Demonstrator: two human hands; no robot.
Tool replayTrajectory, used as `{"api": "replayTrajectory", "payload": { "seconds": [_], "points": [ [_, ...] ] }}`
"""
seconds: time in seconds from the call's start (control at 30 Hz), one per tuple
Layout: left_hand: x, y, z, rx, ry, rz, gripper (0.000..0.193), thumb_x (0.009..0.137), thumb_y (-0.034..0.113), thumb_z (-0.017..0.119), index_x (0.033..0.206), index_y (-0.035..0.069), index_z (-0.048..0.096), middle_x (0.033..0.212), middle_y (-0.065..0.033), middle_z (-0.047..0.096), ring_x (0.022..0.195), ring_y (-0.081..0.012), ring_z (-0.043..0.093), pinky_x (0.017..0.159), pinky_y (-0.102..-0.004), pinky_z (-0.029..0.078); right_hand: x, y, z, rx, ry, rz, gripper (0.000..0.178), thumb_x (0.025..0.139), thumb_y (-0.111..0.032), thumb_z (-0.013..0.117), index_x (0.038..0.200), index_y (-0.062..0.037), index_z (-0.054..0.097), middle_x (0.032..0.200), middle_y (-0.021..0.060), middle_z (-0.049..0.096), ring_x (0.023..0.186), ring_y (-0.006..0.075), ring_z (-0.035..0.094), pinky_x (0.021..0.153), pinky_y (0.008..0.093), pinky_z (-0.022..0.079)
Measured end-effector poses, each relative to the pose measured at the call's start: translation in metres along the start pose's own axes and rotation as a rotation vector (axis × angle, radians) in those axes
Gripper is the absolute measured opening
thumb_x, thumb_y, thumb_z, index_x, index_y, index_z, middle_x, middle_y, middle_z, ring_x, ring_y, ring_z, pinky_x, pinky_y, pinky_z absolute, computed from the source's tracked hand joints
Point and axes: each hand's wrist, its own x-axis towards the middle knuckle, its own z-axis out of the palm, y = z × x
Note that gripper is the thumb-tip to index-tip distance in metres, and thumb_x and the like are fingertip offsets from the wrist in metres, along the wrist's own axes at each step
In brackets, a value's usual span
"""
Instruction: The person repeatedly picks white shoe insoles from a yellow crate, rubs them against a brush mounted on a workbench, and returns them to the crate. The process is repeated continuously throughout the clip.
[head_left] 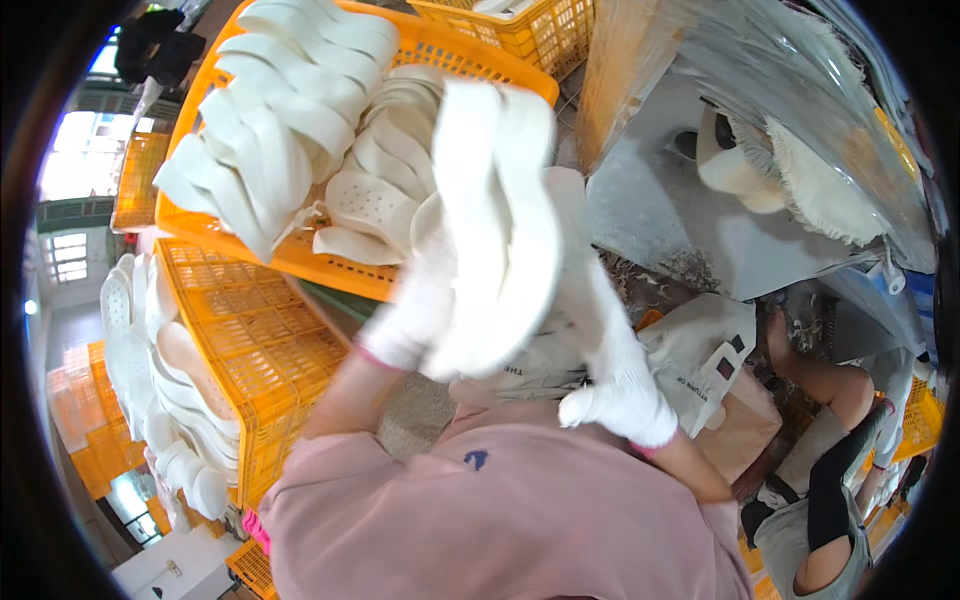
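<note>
Closest, toward 12 o'clock, two white soles (500, 220) stand nearly upright, blurred, clasped along their left side by the gloved left hand (420, 305) at 9 o'clock. Handling this pair seems the step in hand; the next move would call for keeping them aligned. The gloved right hand (625, 400), at 4 o'clock, has its thumb spread leftward; whether it grips anything, I cannot tell. Beyond, at 11 o'clock, an orange crate (330, 275) holds stacked soles (300, 60).
</note>
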Motion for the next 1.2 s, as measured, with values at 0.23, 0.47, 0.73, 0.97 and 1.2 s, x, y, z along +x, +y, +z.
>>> {"api": "replayTrajectory", "payload": {
  "seconds": [0.23,0.47,0.73,0.97,1.2],
  "points": [
    [-0.037,-0.072,-0.002,-0.339,-0.250,-0.341,0.035,0.110,0.026,0.059,0.131,-0.001,0.068,0.111,-0.0094,0.077,0.094,-0.0112,0.073,0.081,-0.0276,0.060,-0.008,-0.009,-0.015,0.690,-0.015,0.311,0.103,0.072,-0.003,0.082,0.163,-0.0041,0.033,0.140,0.0133,0.059,0.112,0.0202,0.067,0.088,0.0333,0.063],
    [0.106,-0.091,-0.061,0.666,-0.007,-0.195,0.037,0.093,0.041,0.071,0.107,0.007,0.078,0.101,-0.0197,0.077,0.098,-0.0378,0.073,0.087,-0.0488,0.057,-0.113,0.037,-0.114,0.456,0.134,0.354,0.137,0.057,-0.022,0.098,0.170,-0.0035,0.022,0.154,0.0168,0.052,0.125,0.0293,0.065,0.098,0.0430,0.063],
    [0.068,0.024,0.130,-0.656,-0.228,0.063,0.038,0.095,0.021,0.079,0.126,0.002,0.068,0.121,-0.0130,0.071,0.111,-0.0260,0.066,0.096,-0.0397,0.056,-0.131,0.038,-0.078,0.113,0.586,0.131,0.087,0.091,-0.031,0.081,0.160,0.0006,0.039,0.153,0.0225,0.056,0.135,0.0372,0.060,0.115,0.0499,0.050],
    [0.101,0.107,0.319,-1.421,-0.215,-0.264,0.039,0.096,0.009,0.078,0.130,-0.007,0.066,0.123,-0.0107,0.073,0.109,-0.0204,0.070,0.094,-0.0363,0.057,-0.109,-0.003,-0.079,0.086,1.020,0.154,0.056,0.096,-0.019,0.067,0.146,0.0054,0.056,0.132,0.0158,0.068,0.124,0.0236,0.063,0.107,0.0376,0.049],
    [0.203,0.156,0.300,-1.160,-0.520,-0.283,0.045,0.107,0.035,0.057,0.136,0.002,0.064,0.129,-0.0131,0.071,0.117,-0.0232,0.068,0.101,-0.0366,0.054,-0.038,-0.052,-0.156,-0.665,1.041,-0.357,0.044,0.098,-0.020,0.060,0.136,0.0030,0.063,0.119,0.0260,0.073,0.107,0.0465,0.071,0.094,0.0448,0.057]
  ]
}}
